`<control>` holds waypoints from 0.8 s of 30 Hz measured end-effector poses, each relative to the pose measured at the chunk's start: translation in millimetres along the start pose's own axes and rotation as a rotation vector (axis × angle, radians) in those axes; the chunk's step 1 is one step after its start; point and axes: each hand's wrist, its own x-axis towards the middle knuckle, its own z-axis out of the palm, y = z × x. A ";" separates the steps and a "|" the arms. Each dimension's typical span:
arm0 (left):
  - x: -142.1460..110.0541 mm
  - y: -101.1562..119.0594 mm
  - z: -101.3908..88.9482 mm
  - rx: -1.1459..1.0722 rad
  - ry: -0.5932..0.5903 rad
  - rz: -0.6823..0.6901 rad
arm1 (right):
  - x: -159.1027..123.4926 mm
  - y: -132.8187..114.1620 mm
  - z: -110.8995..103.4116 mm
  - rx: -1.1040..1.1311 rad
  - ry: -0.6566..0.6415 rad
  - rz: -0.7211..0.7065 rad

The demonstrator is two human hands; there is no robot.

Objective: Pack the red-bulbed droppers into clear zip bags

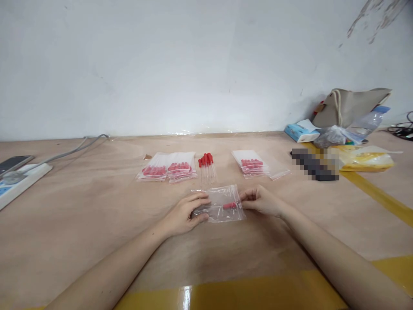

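A clear zip-lock bag lies flat in front of me with one red-bulbed dropper inside, its bulb toward the bag's right-hand zip edge. My left hand grips the bag's left end, fingers above and thumb below. At the zip edge, the thumb and index finger of my right hand are pinched together on the bag. Just beyond it, a small heap of loose red-bulbed droppers rests on the table.
Filled bags are stacked in two piles at left, one pile beside another. Another filled stack and flat bags are at right. Further right are a tissue pack and a yellow packet; a power strip is far left.
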 end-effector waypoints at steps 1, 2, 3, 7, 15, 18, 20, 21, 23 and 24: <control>-0.2 -0.5 0.3 0.006 -0.003 -0.001 | -0.1 -2.7 -2.7 -0.106 0.032 -0.019; -0.4 -0.9 0.7 0.011 -0.003 -0.003 | 0.9 -6.2 -4.3 -0.219 0.100 -0.043; -0.4 -1.2 1.0 0.015 -0.002 -0.003 | 3.5 -10.5 -4.9 -0.329 0.198 -0.070; 0.1 -1.5 1.6 0.027 -0.006 0.004 | 34.2 -31.2 4.8 -0.617 0.498 -0.152; -0.4 -0.4 1.7 0.036 -0.003 0.023 | 126.4 -45.8 38.8 -0.566 0.612 0.089; -0.8 -0.4 1.9 0.031 0.006 0.027 | 138.4 -39.9 39.6 -0.532 0.562 0.089; -0.9 -1.0 2.3 0.031 0.008 0.027 | 139.1 -35.9 35.8 -0.525 0.539 0.079; -0.9 -1.4 2.6 0.032 0.007 0.026 | 138.0 -34.2 33.1 -0.532 0.544 0.080; -0.8 -2.4 3.1 0.034 0.006 0.025 | 134.5 -31.6 27.0 -0.558 0.566 0.083; -0.7 -2.8 3.2 0.034 0.006 0.024 | 132.5 -30.5 23.8 -0.572 0.574 0.084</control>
